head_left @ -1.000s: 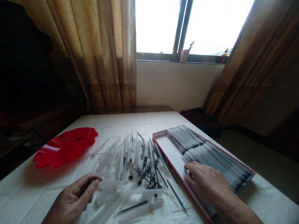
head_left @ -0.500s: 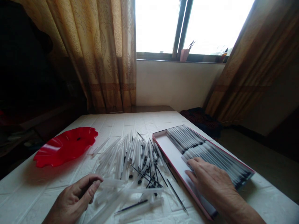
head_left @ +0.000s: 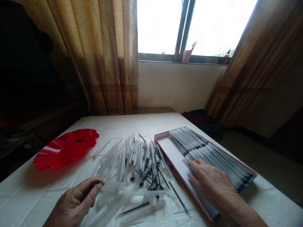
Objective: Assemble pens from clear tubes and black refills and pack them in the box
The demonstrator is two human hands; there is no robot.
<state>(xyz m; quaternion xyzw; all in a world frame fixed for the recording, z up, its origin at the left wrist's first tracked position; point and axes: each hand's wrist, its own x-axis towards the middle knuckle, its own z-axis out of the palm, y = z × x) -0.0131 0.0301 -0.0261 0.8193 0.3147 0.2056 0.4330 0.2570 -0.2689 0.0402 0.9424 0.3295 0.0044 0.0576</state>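
My left hand [head_left: 77, 198] is at the near left of a pile of loose pen parts. Its thumb and index finger are pinched at the end of a clear pen barrel [head_left: 115, 185]. Clear barrels [head_left: 113, 157], thin dark refills [head_left: 177, 197] and small black caps [head_left: 141, 183] make up the pile. Over the shallow red-rimmed box [head_left: 176, 164], my right hand [head_left: 211, 181] rests with fingers curled on a pen [head_left: 188, 157] at the inner end of the front row. Assembled pens [head_left: 219, 154] lie side by side in two rows there. The palm hides part of them.
A red wavy-edged plate [head_left: 63, 151] with a small dark piece in it stands at the left of the white brick-patterned table [head_left: 125, 121]. Beyond the table are curtains and a window, with a pink cup [head_left: 186, 56] on the sill. Dark cloth [head_left: 203, 121] lies behind the right edge.
My right hand has shifted very slightly over the box. My left hand and the pile have not visibly moved.
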